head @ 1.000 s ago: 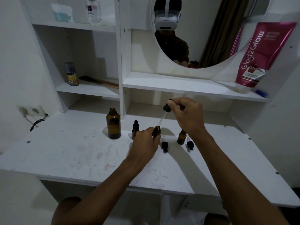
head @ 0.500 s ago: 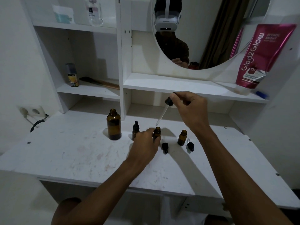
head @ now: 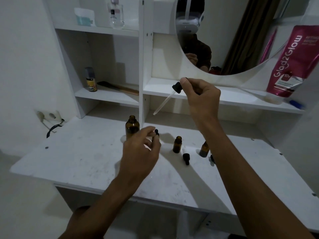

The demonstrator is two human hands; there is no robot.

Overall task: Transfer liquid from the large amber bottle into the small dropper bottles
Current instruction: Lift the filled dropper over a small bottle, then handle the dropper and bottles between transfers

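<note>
Pipette [head: 168, 98] (clear glass, black bulb): right hand [head: 201, 95] pinches bulb, tip angled toward open large amber glass bottle [head: 132, 127], likely to refill | left hand [head: 143, 150]: by black-capped small bottle [head: 156, 131], grip unclear

A white table [head: 69, 161] stands under a white shelf unit [head: 143, 66]. A round mirror [head: 241, 40] hangs on the right side, and a brown curtain shows in it. A big pink tube [head: 290, 62] leans by the mirror, cap down on a shelf, with a small blue thing [head: 296, 103] just beside it. On the left middle shelf a little can [head: 91, 80] stands near a flat tool with a wooden handle [head: 119, 87]. On the top shelf, a clear bottle [head: 116, 12] stands beside a pale packet [head: 84, 16]. A wall socket [head: 47, 115] sits at the left, with a black cable [head: 53, 130] under it.
</note>
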